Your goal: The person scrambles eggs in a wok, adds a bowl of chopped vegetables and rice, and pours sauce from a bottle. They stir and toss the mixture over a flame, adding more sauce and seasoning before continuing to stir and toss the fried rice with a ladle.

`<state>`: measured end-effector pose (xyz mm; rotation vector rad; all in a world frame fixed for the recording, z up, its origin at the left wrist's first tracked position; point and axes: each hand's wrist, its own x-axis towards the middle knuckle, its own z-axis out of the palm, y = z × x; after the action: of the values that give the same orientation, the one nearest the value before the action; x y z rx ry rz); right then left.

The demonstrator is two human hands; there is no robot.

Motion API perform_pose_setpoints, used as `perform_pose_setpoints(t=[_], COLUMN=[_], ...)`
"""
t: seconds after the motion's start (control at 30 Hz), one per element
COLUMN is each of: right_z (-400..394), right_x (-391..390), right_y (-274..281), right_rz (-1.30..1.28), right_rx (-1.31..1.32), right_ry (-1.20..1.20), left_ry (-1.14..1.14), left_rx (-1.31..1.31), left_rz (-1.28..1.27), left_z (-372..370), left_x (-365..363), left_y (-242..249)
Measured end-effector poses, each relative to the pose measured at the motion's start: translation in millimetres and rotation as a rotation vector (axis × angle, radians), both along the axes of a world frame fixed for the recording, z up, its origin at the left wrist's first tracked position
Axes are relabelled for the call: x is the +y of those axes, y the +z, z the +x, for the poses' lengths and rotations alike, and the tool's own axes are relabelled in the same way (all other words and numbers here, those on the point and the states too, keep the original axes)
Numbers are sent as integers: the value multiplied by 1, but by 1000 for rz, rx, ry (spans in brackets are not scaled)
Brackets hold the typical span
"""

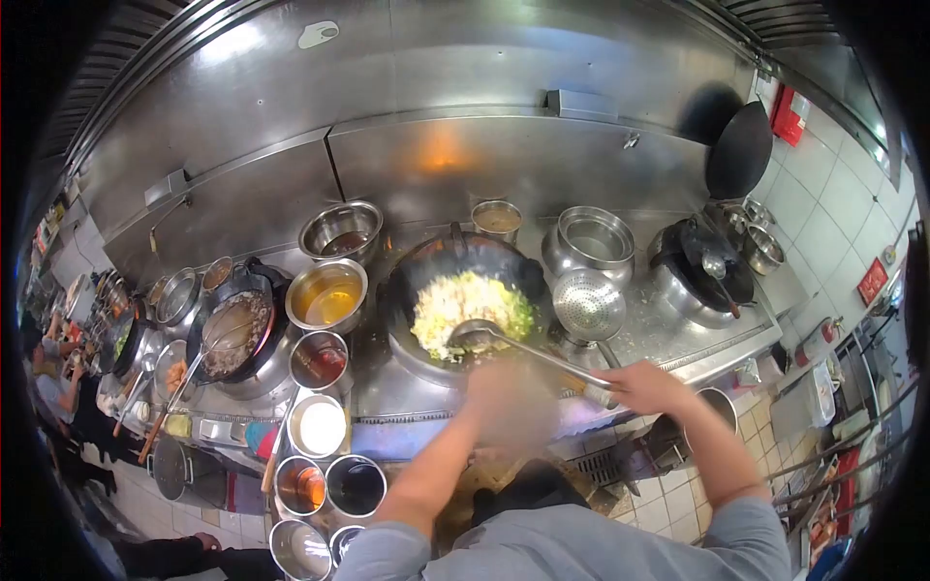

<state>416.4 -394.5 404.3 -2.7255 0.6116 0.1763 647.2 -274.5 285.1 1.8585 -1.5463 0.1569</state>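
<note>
A black wok [426, 266] sits on the burner in front of me, filled with yellow and green fried rice [470, 300]. My right hand [641, 387] grips the end of a long metal ladle [542, 353]. The ladle's bowl rests in the rice at the wok's near side. My left hand [504, 387] is motion-blurred just in front of the wok's near rim. The blur hides whether it holds anything.
Right of the wok lie a perforated strainer [589, 302] and a steel pot [591, 237]. On the left are a bowl of oil [327, 293], a second wok of brown food [232, 334] and several seasoning containers [318, 424]. Another person [58, 382] works at far left.
</note>
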Motion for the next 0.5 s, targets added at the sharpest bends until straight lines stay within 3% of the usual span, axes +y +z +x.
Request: perform_pose_setpoints(t=[0.07,0.1,0.13,0.23,0.3,0.37,0.5], right_z=[25,30,34,29,14,-3,-39], right_x=[1,7,12,16,19,22,26], right_y=[-42,-48,-54,-54,-47,-16,88], right_rz=[-13,-15,-43,-68,-58,9,-16], right_rx=[-96,-97,-111,-120,-70,-30,180], right_ry=[-96,-97,-136,-144,-110,-99,-25], left_ry=[-79,-10,33,-63,-54,-17,26], left_rx=[-44,71,75,100,7,39,95], left_rz=[-53,-46,153,56,30,189,210], left_z=[-15,-15,-19,-23,-11,13,5], left_x=[13,6,9,28,19,1,13], left_y=[-21,-96,-133,-102,-43,-49,17])
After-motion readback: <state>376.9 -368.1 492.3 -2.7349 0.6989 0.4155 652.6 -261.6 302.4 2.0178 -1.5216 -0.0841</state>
